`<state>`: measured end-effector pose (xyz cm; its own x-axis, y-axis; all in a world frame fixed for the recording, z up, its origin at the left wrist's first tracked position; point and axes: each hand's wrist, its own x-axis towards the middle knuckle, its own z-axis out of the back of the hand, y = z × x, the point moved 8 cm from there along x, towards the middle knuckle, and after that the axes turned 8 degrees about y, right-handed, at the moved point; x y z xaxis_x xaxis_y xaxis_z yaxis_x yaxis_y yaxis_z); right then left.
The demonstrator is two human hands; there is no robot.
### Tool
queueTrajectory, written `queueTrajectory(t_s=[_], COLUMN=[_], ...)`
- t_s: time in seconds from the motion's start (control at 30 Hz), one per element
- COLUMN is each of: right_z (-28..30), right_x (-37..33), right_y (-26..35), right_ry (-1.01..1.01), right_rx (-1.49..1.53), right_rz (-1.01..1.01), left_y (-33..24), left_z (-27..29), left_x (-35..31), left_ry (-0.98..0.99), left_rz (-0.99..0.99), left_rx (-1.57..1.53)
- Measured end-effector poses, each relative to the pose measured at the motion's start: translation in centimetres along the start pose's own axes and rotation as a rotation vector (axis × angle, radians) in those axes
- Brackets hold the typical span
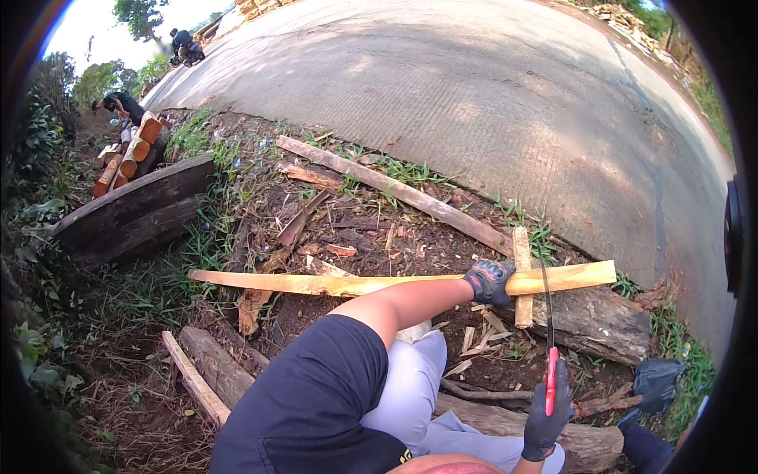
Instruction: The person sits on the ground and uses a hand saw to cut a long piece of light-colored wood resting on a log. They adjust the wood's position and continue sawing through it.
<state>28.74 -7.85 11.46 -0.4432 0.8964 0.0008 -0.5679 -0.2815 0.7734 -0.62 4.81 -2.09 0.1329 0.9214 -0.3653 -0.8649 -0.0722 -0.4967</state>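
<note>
Clasping a long yellow wooden plank point(355, 285) in my black-gloved left grip point(489, 283), my black-gloved right grip point(548, 415) closed round a red-handled handsaw point(552, 367), its dark blade across the plank, a short pale wooden strip point(522, 246) crossing beneath the plank, a weathered brown log point(604, 320) nearby.

Bright daylight blows the sky point(79, 30) nearly white at upper left, with faint rainbow flare by the rim. Dappled shade crosses the concrete road point(379, 75), bowed by fisheye distortion; black vignetting darkens the corners.
</note>
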Motion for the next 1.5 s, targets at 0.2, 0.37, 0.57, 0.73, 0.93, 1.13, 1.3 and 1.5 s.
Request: queueTrajectory(t_s=[0.2, 0.37, 0.57, 0.73, 0.93, 1.13, 1.3, 1.5], right_z=[-3.4, -7.1, -8.7, -6.1, -3.5, -2.8, -2.6, -3.1], right_x=[9.0, 18.7, 19.0, 14.3, 6.1, 5.4, 5.5, 5.5], right_y=[-4.2, -5.1, -5.1, -7.8, -6.4, -5.6, -3.8, -3.4], right_ry=[0.012, 0.074, 0.099, 0.041, -0.020, -0.053, -0.052, -0.038], right_rx=[-0.043, 0.066, 0.103, -0.010, -0.087, 0.141, 0.189, 0.194], right_rz=[0.090, 0.163, 0.211, 0.142, 0.129, 0.082, 0.102, 0.056], left_y=[-1.0, -0.6, 0.0, -0.1, -0.6, -0.1, -0.1, 0.1], left_z=[-0.8, -1.2, -1.4, -1.0, -0.8, -1.0, -1.0, -1.2], left_x=[-0.4, -0.1, -0.5, -0.2, -0.3, -0.5, -0.5, -0.3], left_ry=[-0.044, -0.097, -0.125, -0.140, -0.090, -0.118, -0.097, -0.111], left_rz=[-0.036, -0.043, -0.084, -0.093, -0.067, -0.062, -0.055, -0.066], left_rx=[-0.028, 0.011, -0.020, -0.037, -0.041, -0.031, -0.025, -0.056])
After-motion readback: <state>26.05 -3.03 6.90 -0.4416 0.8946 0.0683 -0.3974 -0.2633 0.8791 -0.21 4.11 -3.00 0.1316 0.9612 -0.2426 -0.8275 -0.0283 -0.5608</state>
